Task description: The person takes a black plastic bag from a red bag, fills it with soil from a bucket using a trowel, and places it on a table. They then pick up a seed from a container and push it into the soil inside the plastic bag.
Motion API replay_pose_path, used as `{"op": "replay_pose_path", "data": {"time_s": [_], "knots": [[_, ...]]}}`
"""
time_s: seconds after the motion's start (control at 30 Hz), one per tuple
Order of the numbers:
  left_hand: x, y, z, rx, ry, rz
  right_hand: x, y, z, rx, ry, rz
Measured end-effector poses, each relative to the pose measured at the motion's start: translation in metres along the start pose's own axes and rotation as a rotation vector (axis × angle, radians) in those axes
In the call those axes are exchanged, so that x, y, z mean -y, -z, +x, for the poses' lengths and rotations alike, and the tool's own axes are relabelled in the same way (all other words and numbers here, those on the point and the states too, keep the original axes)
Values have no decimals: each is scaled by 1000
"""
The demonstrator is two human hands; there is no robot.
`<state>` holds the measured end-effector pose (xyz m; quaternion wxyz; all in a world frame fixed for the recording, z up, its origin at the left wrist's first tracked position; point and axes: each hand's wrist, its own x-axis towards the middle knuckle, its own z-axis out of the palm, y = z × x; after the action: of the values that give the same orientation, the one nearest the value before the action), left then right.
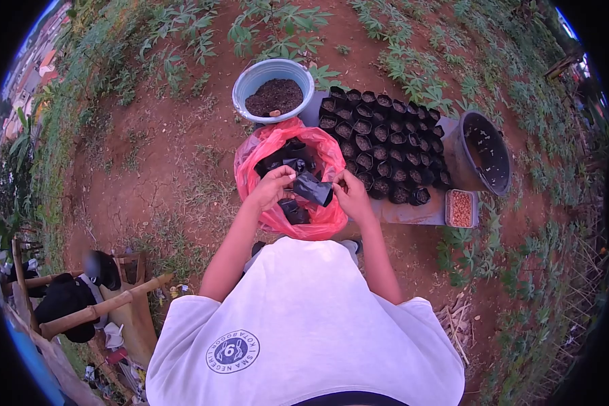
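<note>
Between my two hands hangs a small black plastic bag (312, 189), above a pink plastic sack (250, 151). My left hand (273, 187) pinches its left end, fingers pressed together. Its open right end is pinched by my right hand (352, 193). More black bags (294, 212) lie inside the pink sack. Just behind the sack stands a light blue basin (239, 88) with dark soil (275, 97) and a small brownish piece in it. To the right, rows of black bags filled with soil (380, 135) stand close together.
A grey board (413, 215) lies under the filled bags. At its right are a dark bucket (463, 145), tilted in view, and a clear box of orange-brown seeds (461, 208). Bamboo poles (108, 306) and a person in black (68, 301) are at lower left. Leafy plants surround the soil.
</note>
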<state>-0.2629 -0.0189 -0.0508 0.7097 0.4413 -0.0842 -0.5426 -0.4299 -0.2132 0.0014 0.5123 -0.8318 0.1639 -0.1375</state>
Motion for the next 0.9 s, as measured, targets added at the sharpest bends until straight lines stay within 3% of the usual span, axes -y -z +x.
{"op": "replay_pose_path", "data": {"time_s": [0.5, 0.6, 0.67, 0.7, 0.9], "knots": [[-6, 14, -15, -86, -122, 180, -23, -13, 0, -41, -39, 66], [-19, 6, -20, -156, -189, 331, -21, -14, -1, -38, -14, 39], [-35, -9, -28, -266, -275, 711, -23, -10, -3, -49, 1, 51], [-46, -23, -35, -294, -503, 973, -25, -8, -4, -49, -1, 51], [-69, -57, -39, -275, -664, 1486, -36, 2, -12, -64, -101, 17]]}}
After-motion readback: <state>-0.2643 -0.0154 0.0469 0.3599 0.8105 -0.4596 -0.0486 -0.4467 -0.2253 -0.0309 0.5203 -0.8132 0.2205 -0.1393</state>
